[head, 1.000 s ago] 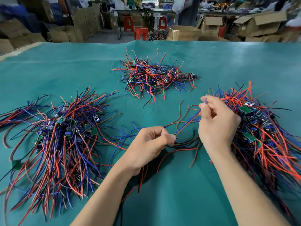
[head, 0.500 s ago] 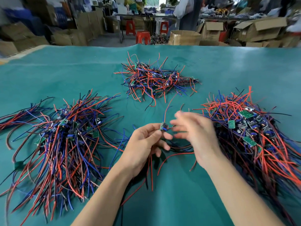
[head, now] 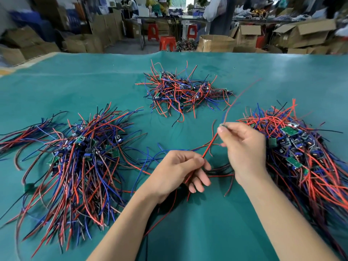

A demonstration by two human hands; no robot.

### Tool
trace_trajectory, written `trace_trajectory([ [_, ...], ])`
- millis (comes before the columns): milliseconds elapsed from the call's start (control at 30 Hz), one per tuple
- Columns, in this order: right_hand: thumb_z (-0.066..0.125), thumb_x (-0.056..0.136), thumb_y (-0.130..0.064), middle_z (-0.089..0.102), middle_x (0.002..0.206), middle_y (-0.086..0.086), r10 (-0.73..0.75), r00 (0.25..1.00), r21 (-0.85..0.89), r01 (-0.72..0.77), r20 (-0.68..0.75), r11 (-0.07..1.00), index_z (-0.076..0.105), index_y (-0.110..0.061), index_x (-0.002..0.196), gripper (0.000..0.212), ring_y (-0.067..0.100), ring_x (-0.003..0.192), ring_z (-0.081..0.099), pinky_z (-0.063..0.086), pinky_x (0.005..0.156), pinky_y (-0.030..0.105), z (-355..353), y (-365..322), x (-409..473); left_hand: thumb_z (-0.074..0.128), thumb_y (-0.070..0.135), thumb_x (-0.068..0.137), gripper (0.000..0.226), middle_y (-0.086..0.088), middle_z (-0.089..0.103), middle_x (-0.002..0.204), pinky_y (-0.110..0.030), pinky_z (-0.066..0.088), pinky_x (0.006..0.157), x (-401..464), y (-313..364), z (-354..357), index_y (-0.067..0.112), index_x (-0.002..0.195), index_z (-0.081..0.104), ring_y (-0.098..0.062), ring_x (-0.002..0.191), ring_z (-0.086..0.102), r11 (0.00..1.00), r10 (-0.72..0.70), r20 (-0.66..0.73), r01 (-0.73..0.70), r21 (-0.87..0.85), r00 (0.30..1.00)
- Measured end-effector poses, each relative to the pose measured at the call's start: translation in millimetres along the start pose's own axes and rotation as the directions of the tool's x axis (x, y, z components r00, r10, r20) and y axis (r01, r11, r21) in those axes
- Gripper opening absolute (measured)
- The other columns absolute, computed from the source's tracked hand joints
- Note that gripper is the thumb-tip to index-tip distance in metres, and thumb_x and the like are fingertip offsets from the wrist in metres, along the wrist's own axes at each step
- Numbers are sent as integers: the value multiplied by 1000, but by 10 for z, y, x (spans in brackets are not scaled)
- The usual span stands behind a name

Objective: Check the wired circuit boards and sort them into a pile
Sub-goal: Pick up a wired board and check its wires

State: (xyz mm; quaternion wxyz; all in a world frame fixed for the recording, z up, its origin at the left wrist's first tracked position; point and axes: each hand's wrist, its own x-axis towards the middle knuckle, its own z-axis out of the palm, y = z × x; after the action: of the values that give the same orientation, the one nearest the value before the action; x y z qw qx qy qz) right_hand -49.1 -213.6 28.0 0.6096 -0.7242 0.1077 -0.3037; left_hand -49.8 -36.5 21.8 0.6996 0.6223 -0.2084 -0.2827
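Between my hands stretches a red wire (head: 210, 145) of one wired circuit board. My left hand (head: 178, 171) pinches its lower end, with more red and black wires running under the fingers. My right hand (head: 243, 146) pinches the upper part, where a small dark piece shows at the fingertips and a red wire arcs up and right. Three heaps of wired boards lie on the green mat (head: 207, 232): a large left pile (head: 75, 162), a smaller far pile (head: 182, 91) and a right pile (head: 301, 147) beside my right hand.
Loose blue and red wires (head: 150, 155) trail between the left pile and my left hand. Beyond the mat's far edge stand cardboard boxes (head: 216, 42), red stools (head: 167, 43) and another table with people at it.
My right hand has closed on the wire and moved up and to the right, drawing the red wire taut away from my left hand. My left hand stays in place.
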Motion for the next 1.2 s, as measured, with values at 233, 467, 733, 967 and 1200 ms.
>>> trace_trajectory([
  [233, 72, 87, -23, 71, 78, -8, -148, 955, 37, 162, -256, 986, 74, -22, 92, 5, 11, 70, 63, 59, 69, 38, -173, -539, 202, 49, 6, 97, 25, -9, 68, 62, -20, 46, 43, -34, 26, 46, 4, 81, 68, -13, 45, 57, 990, -10, 4, 9, 140, 1000],
  [467, 75, 86, -20, 75, 74, 12, -262, 928, 233, 202, 264, 951, 75, -19, 74, 12, 13, 63, 63, 49, 52, 23, 589, -1527, -16, 48, -1, 99, 21, -8, 66, 64, -20, 47, 44, 28, -36, 67, 3, 88, 65, -13, 46, 58, 994, 12, -93, -1, 108, 996],
  [733, 59, 93, -48, 55, 69, 10, 10, 827, -561, 373, 562, 739, 57, -10, 65, 47, 30, 74, 61, 47, 70, 33, 1567, -1008, 503, 46, -6, 97, 27, -12, 67, 68, -22, 49, 47, 54, -78, 47, 6, 83, 66, -17, 49, 59, 996, 40, -123, -29, 90, 992],
  [967, 72, 79, -19, 68, 116, 18, 250, 931, -830, 90, 267, 551, 60, -14, 99, 24, 35, 104, 69, 49, 76, 32, 1145, -113, 879, 46, -7, 97, 17, -14, 65, 69, -22, 49, 46, 64, -82, 43, -6, 98, 63, -16, 48, 58, 998, 40, -148, -33, 46, 988],
  [1200, 71, 64, 16, 64, 63, 21, 420, 878, -185, -384, 229, 905, 70, 11, 78, 15, 24, 47, 57, 55, 51, 28, 812, -157, 855, 46, -11, 94, 16, -18, 63, 75, -24, 51, 48, 87, -59, 18, -9, 102, 59, -19, 52, 59, 997, 15, -255, -32, -65, 967],
])
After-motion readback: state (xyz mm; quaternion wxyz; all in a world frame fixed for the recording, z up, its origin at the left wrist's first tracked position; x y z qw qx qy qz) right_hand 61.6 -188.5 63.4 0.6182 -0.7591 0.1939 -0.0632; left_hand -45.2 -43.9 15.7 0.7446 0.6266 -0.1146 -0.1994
